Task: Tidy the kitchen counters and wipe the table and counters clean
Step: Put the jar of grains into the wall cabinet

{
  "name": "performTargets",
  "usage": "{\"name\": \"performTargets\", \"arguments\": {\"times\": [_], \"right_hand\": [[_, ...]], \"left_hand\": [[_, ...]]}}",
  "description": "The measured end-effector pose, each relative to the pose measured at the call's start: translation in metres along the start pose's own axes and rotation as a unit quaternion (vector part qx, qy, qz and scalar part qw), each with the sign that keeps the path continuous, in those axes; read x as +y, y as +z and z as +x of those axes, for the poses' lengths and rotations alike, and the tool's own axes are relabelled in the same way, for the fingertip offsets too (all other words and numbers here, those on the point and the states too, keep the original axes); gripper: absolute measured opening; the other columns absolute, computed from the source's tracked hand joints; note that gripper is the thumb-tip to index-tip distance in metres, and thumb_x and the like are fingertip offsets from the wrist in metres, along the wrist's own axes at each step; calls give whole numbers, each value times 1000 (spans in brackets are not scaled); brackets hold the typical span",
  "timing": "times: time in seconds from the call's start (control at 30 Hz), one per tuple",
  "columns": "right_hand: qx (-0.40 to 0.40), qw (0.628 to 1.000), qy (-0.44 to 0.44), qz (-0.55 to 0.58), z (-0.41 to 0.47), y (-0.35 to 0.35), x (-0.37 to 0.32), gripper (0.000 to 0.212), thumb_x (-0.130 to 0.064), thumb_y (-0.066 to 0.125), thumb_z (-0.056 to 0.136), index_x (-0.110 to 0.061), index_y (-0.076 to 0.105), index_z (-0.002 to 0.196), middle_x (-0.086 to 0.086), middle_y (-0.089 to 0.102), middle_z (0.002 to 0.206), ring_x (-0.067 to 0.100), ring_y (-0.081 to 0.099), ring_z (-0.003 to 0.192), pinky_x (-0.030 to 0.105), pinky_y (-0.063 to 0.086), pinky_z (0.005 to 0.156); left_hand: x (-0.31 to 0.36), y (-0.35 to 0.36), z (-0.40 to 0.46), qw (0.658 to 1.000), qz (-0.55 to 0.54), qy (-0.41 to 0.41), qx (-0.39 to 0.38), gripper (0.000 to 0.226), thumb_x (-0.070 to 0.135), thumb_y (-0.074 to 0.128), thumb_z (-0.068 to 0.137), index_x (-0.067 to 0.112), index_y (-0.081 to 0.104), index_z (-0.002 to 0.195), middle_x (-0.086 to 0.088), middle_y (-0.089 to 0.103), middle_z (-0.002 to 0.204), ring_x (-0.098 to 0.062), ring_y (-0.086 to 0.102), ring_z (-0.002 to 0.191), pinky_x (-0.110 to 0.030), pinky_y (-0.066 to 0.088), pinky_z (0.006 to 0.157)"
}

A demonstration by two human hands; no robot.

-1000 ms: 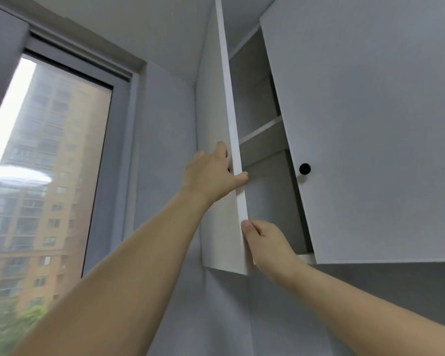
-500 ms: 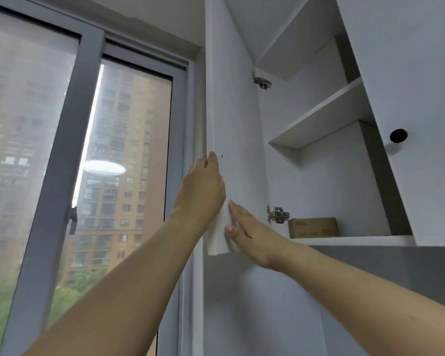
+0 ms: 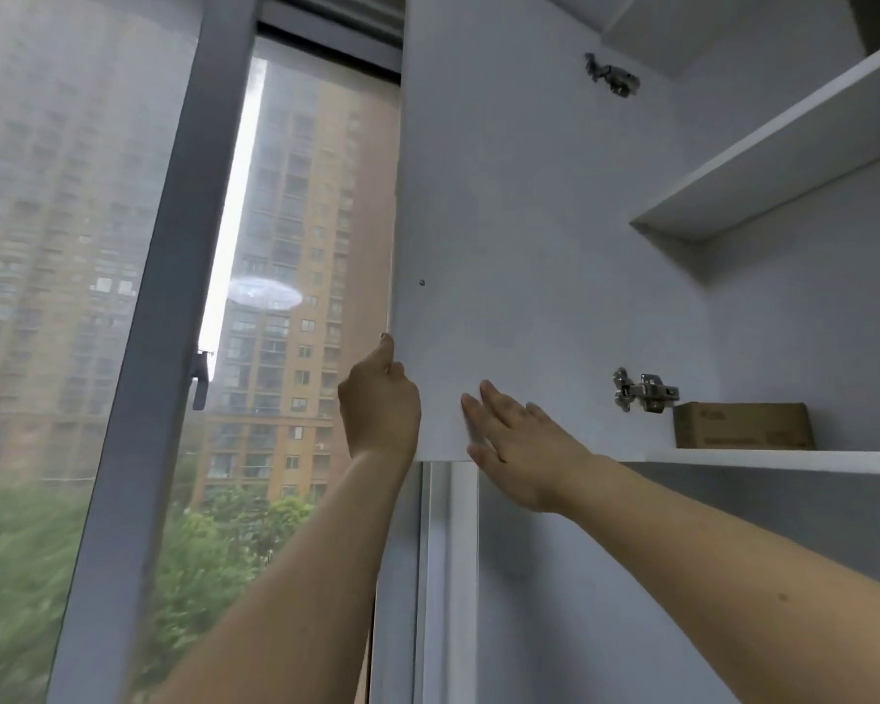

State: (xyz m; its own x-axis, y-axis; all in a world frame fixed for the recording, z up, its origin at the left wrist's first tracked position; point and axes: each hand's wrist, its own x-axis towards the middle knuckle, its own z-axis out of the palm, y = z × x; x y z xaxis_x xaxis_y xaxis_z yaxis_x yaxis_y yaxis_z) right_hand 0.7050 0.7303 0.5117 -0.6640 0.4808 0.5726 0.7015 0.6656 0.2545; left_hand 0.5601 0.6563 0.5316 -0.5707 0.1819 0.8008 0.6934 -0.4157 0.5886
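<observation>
A white wall cabinet stands open, its left door point(image 3: 499, 221) swung wide toward the window. My left hand point(image 3: 379, 406) grips the door's outer edge near the bottom, fingers hidden behind it. My right hand point(image 3: 519, 444) lies flat, fingers straight, against the door's inner face near its lower edge. Inside, a brown cardboard box point(image 3: 742, 425) sits on the bottom shelf point(image 3: 783, 459). An upper shelf point(image 3: 783, 160) holds nothing I can see.
Two metal hinges point(image 3: 643, 393) join the door to the cabinet side. A large window with a grey frame point(image 3: 163, 322) fills the left, showing tall buildings and trees outside. Grey wall point(image 3: 555, 627) runs below the cabinet.
The door has swung from nearly edge-on to wide open. My right hand moved from its edge to its inner face. The view shifted right, revealing the box and shelves.
</observation>
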Motion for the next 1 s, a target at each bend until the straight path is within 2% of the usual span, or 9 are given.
{"name": "performTargets", "arguments": {"times": [0.23,0.33,0.4,0.47,0.7,0.77,0.83,0.93,1.0], "right_hand": [[-12,999,-3,-46,16,15,4,61,-38,21,103,-22,-13,152,-1,-21,158,15,-7,148,37,-5,119],[-21,995,-10,-97,9,4,9,61,-37,21,103,-22,-12,152,-1,-17,159,16,-7,148,37,-7,119],[-18,992,-10,-126,0,-14,19,62,-36,23,102,-21,-10,153,0,-14,160,16,-6,148,37,-7,119],[-11,988,-4,-155,-14,-37,33,63,-37,26,102,-21,-7,153,0,-13,160,16,-5,148,37,-7,119],[-41,952,43,-300,-108,-146,98,60,-26,31,101,-22,1,154,-2,-4,161,17,-1,148,35,-4,118],[-74,938,55,-333,-134,-171,113,62,-17,30,100,-21,-1,154,-1,-7,161,17,-5,148,34,-6,117],[-105,918,72,-376,-161,-191,124,63,-13,28,98,-19,-2,154,0,-8,161,18,-7,148,34,-8,117],[-140,886,89,-433,-199,-215,144,62,-15,28,99,-17,1,154,2,-5,161,20,-5,148,37,-7,118],[-181,852,107,-479,-222,-229,156,59,-17,27,100,-16,5,154,3,1,161,21,-2,148,40,-4,119]], "left_hand": [[-33,13,5,1000,15,-15,11,41,4,40,99,12,51,138,-11,62,128,-25,61,108,-20,41,77],[-28,16,1,1000,16,7,23,40,4,39,99,9,54,136,-10,61,129,-28,57,116,-31,47,97],[-15,18,-3,999,19,28,33,39,7,39,99,7,51,136,-8,55,136,-28,50,126,-40,42,107],[5,20,-10,999,22,36,24,42,10,39,101,6,41,143,-8,43,148,-25,38,137,-34,31,114],[87,56,-65,989,-52,45,-129,45,17,29,105,4,29,148,-9,27,156,-20,22,144,-23,14,113],[111,71,-84,980,-90,35,-177,40,16,29,105,5,39,141,-8,42,146,-22,34,136,-17,26,100],[137,88,-108,963,-128,38,-236,29,17,31,104,9,51,123,0,58,120,-26,48,119,-13,35,85],[177,116,-150,910,-176,89,-364,35,22,39,103,10,55,132,-9,58,133,-27,49,127,-28,36,103],[205,133,-182,876,-195,111,-428,39,23,42,103,10,50,138,-5,49,144,-18,42,135,-21,27,107]]}}
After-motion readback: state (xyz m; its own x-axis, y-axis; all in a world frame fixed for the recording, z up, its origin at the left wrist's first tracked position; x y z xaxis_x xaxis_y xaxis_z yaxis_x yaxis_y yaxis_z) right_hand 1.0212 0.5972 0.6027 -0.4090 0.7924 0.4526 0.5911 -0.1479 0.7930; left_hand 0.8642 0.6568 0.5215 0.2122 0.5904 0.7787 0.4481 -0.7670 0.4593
